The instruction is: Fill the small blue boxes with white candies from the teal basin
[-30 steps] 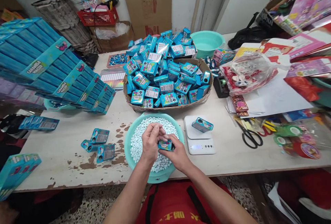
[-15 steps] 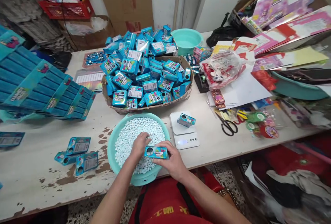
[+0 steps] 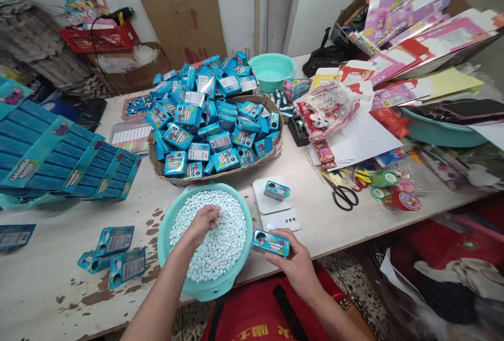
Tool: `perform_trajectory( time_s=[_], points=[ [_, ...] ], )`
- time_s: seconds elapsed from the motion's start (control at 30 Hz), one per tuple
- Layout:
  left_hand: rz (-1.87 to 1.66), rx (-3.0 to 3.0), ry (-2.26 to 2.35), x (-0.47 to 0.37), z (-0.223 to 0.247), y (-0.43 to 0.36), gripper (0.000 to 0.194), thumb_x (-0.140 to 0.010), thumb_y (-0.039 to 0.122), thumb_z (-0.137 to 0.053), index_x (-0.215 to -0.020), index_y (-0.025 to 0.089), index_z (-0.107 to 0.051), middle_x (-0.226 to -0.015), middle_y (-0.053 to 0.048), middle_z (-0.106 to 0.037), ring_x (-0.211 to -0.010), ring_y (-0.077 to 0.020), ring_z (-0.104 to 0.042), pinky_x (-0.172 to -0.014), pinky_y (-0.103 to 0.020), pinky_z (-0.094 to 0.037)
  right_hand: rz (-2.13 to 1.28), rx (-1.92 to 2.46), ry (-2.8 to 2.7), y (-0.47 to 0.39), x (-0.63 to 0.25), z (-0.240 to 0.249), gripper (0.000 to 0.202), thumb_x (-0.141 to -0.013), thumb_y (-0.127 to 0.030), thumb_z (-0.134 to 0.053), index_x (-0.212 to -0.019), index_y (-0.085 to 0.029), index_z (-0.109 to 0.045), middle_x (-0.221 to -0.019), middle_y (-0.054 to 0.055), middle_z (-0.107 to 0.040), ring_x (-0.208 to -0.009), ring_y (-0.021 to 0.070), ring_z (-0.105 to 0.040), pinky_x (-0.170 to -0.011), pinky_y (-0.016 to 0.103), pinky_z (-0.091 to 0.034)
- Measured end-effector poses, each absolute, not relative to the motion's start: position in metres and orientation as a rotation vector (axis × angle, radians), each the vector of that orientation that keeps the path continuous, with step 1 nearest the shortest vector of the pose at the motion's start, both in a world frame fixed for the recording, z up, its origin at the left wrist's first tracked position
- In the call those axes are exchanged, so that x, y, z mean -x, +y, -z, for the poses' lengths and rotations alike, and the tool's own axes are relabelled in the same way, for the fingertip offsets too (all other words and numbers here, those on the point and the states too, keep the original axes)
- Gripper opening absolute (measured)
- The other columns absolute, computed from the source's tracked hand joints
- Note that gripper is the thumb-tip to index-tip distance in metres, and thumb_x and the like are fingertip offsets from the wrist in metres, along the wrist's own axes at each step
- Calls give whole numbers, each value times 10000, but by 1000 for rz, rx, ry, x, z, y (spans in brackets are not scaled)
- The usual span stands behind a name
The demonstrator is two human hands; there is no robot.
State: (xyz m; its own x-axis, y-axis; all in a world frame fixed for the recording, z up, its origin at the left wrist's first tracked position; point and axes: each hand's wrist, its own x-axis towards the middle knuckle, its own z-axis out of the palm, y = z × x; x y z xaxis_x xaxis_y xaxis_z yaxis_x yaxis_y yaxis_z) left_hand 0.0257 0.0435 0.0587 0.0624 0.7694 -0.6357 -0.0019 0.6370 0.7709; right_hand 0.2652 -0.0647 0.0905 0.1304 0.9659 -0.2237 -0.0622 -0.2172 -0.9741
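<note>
The left hand [image 3: 202,223] digs in the candy [image 3: 220,236], fingers curled. The right hand [image 3: 295,262] grips one box [image 3: 271,242]. One box sits on the scale [image 3: 275,207]; many wait in the basket [image 3: 271,152].

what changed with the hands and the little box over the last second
The left hand let go of the small blue cardboard box and dropped into the white pellets in the round teal basin. The right hand kept its grip on the box and carried it right, off the basin to the table edge. The blue box on the white scale stayed put, as did the wicker basket of boxes.
</note>
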Motion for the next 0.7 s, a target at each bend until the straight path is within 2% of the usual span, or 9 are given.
perform_trajectory(
  time_s=[0.13, 0.3, 0.43, 0.57, 0.7],
  points=[
    [-313, -1417, 1376, -86, -80, 83, 89, -717, 184, -517, -751, 164, -597, -657, -7, -570, -579, -131, -531, -564, -246, -390, -1203, 1491, -890, -65, -292, -86, 358, -638, -344, -763, -955, -207, -670, -968, 54, -629, -872, 223, -619, -805, 321, -508],
    [4, -2132, 1276, -156, -88, 119, 260, -703, 60, -464, -854, 181, -638, -903, -60, -630, -858, -193, -575, -732, -278, -405, -1089, 1603, -834, -69, -324, -80, 370, -644, -370, -753, -956, -192, -664, -941, 66, -657, -845, 228, -620, -785, 331, -510],
    [85, -2252, 1229, -179, -84, 127, 326, -716, 39, -437, -924, 189, -639, -957, -66, -615, -859, -189, -578, -734, -273, -409, -1051, 1635, -780, -74, -341, -73, 379, -646, -388, -747, -956, -186, -664, -932, 71, -674, -832, 224, -624, -784, 334, -507],
    [-4, -2291, 1229, -182, -82, 130, 334, -738, 72, -462, -1004, 193, -623, -988, -60, -612, -885, -185, -574, -760, -271, -414, -1043, 1653, -715, -79, -349, -64, 412, -631, -405, -755, -960, -174, -666, -929, 76, -682, -836, 229, -628, -783, 339, -506],
    [-102, -2207, 1212, -181, -79, 132, 317, -739, 87, -476, -1001, 187, -625, -966, -46, -622, -837, -171, -582, -757, -269, -419, -1056, 1658, -694, -80, -349, -60, 423, -636, -397, -755, -977, -165, -661, -939, 82, -689, -829, 226, -632, -776, 342, -508]
  ],
)
